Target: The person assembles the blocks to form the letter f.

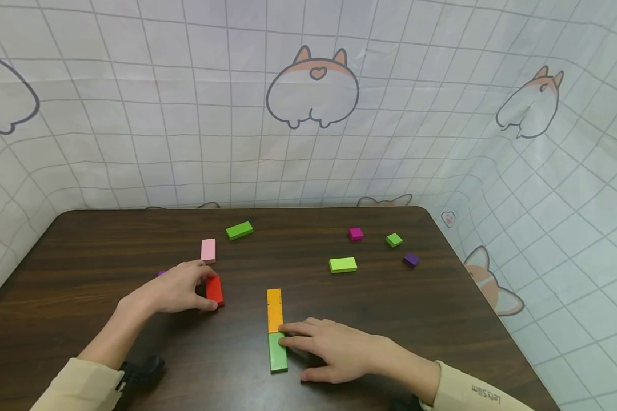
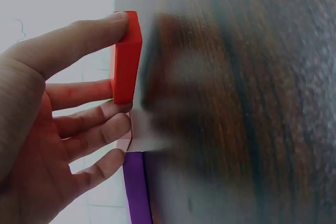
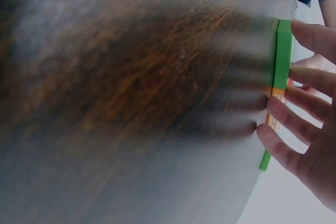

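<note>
A red block [image 1: 214, 290] is pinched between the thumb and fingers of my left hand [image 1: 179, 287]; the left wrist view shows the thumb at one end of this red block [image 2: 127, 59]. Close by that hand lie a pink block [image 1: 208, 251] and a purple block [image 2: 136, 187], mostly hidden by the hand in the head view. An orange block [image 1: 275, 308] and a green block [image 1: 277, 354] stand end to end in a line. My right hand [image 1: 339, 349], its fingers extended, touches the right side of this line near the joint.
Farther back on the dark wooden table [image 1: 108, 240] is another green block [image 1: 239, 230]. To the right are a yellow-green block [image 1: 343, 265], a magenta piece [image 1: 356, 234], a small green piece [image 1: 394, 240] and a dark purple one [image 1: 411, 260]. A checked curtain [image 1: 185, 114] hangs behind.
</note>
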### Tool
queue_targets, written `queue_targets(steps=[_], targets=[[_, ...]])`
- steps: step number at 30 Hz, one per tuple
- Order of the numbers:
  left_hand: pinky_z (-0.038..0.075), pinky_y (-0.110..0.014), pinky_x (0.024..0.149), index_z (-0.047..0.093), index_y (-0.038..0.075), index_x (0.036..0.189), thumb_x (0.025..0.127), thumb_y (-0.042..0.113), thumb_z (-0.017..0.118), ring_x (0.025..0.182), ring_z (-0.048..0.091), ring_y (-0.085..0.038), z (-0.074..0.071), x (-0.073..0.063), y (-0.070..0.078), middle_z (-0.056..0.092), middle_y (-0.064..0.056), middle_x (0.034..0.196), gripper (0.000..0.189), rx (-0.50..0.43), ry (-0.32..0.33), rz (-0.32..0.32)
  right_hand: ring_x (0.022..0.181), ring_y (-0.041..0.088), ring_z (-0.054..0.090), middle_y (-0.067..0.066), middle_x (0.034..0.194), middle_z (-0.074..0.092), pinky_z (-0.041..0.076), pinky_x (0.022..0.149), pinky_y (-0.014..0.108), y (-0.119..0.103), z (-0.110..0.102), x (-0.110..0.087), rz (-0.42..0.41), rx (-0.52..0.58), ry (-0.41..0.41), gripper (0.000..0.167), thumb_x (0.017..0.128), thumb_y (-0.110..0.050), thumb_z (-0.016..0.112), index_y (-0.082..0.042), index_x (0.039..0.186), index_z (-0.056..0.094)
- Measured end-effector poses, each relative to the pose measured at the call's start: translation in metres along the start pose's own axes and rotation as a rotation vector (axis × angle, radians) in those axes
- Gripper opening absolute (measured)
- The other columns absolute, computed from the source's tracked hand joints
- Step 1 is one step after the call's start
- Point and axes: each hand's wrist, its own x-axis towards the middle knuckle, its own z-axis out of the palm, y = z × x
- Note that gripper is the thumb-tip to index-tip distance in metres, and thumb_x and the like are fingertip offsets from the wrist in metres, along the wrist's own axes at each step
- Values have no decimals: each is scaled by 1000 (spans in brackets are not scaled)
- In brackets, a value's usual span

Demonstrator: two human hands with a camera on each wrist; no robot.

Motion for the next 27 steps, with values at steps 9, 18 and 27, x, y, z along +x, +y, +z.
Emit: queue_targets(steps=[9, 18, 27], targets=[[52, -40, 81, 66, -1, 130, 83, 36, 85, 94, 61, -21, 3, 5, 6, 60, -12, 119, 63, 0, 62, 20, 141, 15, 41, 3, 164, 34, 38, 113, 36, 0, 2, 0, 3, 14, -4, 63, 104, -40, 60, -14, 158, 41], [51, -37, 77, 64, -2, 133, 84, 31, 83, 93, 57, -22, 7, 15, 17, 59, -7, 113, 62, -20, 138, 54, 141, 15, 41, 3, 164, 34, 38, 113, 36, 2, 2, 1, 6, 25, -9, 62, 105, -41, 59, -14, 158, 41], [51, -35, 76, 63, 0, 136, 86, 35, 81, 93, 57, -19, 19, 31, 25, 58, -5, 114, 64, -59, 131, 60, 141, 14, 41, 1, 164, 32, 38, 113, 36, 3, 1, 3, 16, 45, -35, 62, 105, -42, 58, -17, 159, 40]])
